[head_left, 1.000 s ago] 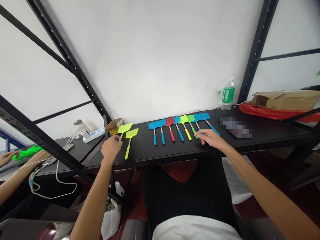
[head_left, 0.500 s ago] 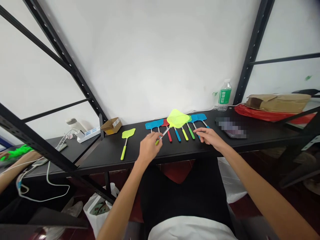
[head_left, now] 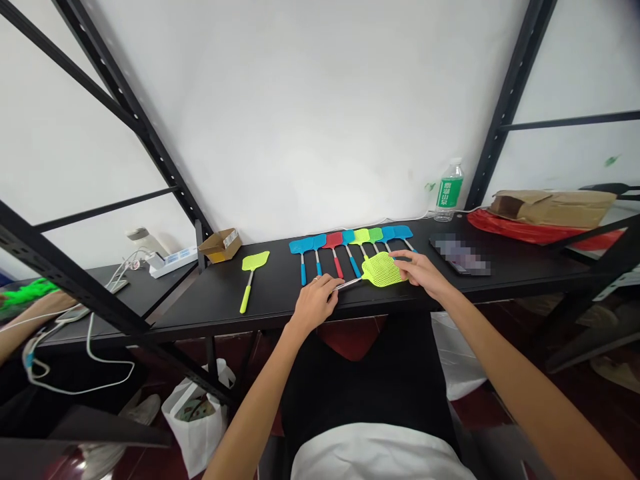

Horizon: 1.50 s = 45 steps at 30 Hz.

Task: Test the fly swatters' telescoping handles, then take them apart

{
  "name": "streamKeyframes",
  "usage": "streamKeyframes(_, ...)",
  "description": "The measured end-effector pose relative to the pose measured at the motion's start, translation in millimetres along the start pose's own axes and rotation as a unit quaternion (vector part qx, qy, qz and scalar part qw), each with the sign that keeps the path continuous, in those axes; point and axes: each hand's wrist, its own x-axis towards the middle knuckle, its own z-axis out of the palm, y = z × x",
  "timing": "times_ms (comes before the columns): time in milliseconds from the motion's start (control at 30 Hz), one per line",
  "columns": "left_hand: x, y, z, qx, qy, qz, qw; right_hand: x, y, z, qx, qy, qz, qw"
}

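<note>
My left hand (head_left: pixel 314 303) is closed round the handle end of a yellow-green fly swatter (head_left: pixel 381 270), whose metal shaft points right. At the right edge of its perforated head, my right hand (head_left: pixel 423 273) grips with thumb and fingers. Behind it on the black table lies a row of fly swatters with overlapping heads: blue ones (head_left: pixel 303 267) at both ends, a red one (head_left: pixel 337 253), a yellow one (head_left: pixel 361 236) and a green one (head_left: pixel 375 235) between. The held head partly covers some of their handles. Another yellow-green fly swatter (head_left: pixel 249 287) lies alone to the left.
A small open cardboard box (head_left: pixel 220 247) stands at the table's left end. On the right are a dark phone-like object (head_left: pixel 460 255), a water bottle (head_left: pixel 449 192) and a flattened carton (head_left: pixel 555 208) on red plastic. Black rack posts (head_left: pixel 513 100) rise at both sides. Another person's arm (head_left: pixel 35 320) shows far left.
My left hand has picked up one yellow-green fly swatter from the left and carried it right, in front of the row. My right hand has taken hold of its head.
</note>
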Motion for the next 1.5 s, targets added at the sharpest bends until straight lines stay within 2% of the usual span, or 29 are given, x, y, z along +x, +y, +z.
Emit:
streamKeyframes(467, -0.4, 2.4, 1.3, 0.031, -0.029, -0.031, 0.999, -0.3, 2.6, 2.5, -0.034, -0.007, -0.012, 0.999)
streamKeyframes(600, 0.4, 2.1, 0.0, 0.022, -0.034, -0.036, 0.999, 0.1, 2.2, 1.3, -0.01, -0.009, -0.009, 1.0)
streamKeyframes(767, 0.5, 0.1, -9.9, 0.003, -0.009, -0.058, 0.998, 0.1, -3.9, -9.9, -0.002, -0.002, -0.032, 0.999)
streamKeyframes(933, 2.3, 1.1, -25.0, -0.03, 0.029, -0.065, 0.997, -3.2, -17.0, -22.7, -0.059, 0.071, -0.088, 0.992)
streamKeyframes(1000, 2.9, 3.2, -28.6, -0.043, 0.042, -0.066, 0.996, -5.7, -21.6, -24.2, -0.062, 0.074, -0.1, 0.99)
streamKeyframes(1200, 3.2, 17.3, -38.4, -0.057, 0.045, -0.037, 0.997, -17.9, -32.5, -15.5, -0.002, -0.12, -0.081, 0.989)
streamKeyframes(1367, 3.8, 34.0, -50.3, -0.053, 0.049, -0.018, 0.997, -30.7, -47.5, -6.8, 0.024, -0.206, -0.057, 0.976)
streamKeyframes(1500, 3.5, 42.9, -54.7, -0.049, 0.037, 0.0, 0.998, -36.4, -53.8, -7.4, 0.02, -0.226, -0.057, 0.972)
